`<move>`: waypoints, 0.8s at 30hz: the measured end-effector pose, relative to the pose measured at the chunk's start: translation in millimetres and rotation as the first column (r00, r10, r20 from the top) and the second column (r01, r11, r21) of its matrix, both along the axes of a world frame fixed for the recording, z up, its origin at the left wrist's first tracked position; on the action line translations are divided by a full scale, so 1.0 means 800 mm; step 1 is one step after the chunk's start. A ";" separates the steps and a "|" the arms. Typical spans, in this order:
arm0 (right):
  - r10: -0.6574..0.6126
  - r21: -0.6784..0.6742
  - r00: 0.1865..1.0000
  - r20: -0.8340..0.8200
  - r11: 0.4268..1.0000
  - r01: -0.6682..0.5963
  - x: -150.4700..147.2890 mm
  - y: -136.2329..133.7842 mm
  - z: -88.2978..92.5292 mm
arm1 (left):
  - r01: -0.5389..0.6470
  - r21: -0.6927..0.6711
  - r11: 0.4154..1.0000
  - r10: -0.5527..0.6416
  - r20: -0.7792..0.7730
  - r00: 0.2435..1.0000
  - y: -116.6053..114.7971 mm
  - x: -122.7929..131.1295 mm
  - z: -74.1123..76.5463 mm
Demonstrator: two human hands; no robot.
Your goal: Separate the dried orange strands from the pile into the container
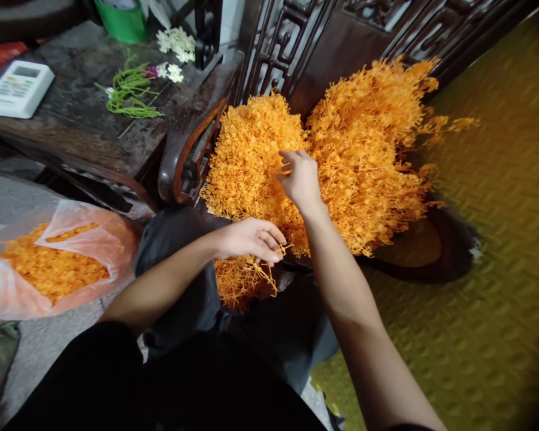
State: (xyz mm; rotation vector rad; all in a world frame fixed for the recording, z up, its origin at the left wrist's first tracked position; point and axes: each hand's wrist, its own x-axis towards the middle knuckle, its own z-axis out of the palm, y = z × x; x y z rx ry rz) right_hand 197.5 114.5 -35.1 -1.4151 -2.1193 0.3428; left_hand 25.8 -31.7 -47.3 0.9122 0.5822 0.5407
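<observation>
A big heap of orange artificial flower sprigs [354, 161] lies on a dark wooden bench in front of me. My right hand [302, 178] reaches into the heap, its fingers curled round a few strands. My left hand [254, 239] is closed in a pinch on a small bunch of orange sprigs [242, 281] that hangs over my lap. My legs in grey trousers are below both hands.
A clear plastic bag [94, 239] holding more orange sprigs lies on the floor at the left. A dark side table [90, 126] carries a white remote [18, 88], green stems [132, 93], white blossoms [176, 43] and a green pot [122, 21]. A yellow woven mat [489, 269] covers the seat at right.
</observation>
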 end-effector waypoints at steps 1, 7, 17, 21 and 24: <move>-0.008 0.065 0.999 -0.044 0.998 0.011 0.007 -0.012 0.005 | -0.016 -0.010 1.000 0.016 0.012 1.000 0.000 -0.002 0.002; -0.028 0.030 0.921 -0.389 0.999 0.043 0.045 -0.127 0.031 | -0.252 -0.078 0.965 0.260 0.120 0.958 0.001 0.000 0.014; 0.320 -0.396 0.921 -0.224 0.833 -0.385 0.055 -0.217 0.009 | -0.456 -0.364 0.812 0.528 0.128 0.839 0.002 0.013 0.028; 0.243 -0.169 0.949 -0.199 0.946 -0.277 0.048 -0.223 0.002 | -0.450 -0.310 0.838 0.518 0.187 0.835 0.001 0.014 0.023; 0.173 0.090 0.973 -0.152 0.983 -0.160 0.036 -0.232 0.001 | -0.483 -0.202 0.852 0.521 0.225 0.824 -0.003 0.019 0.018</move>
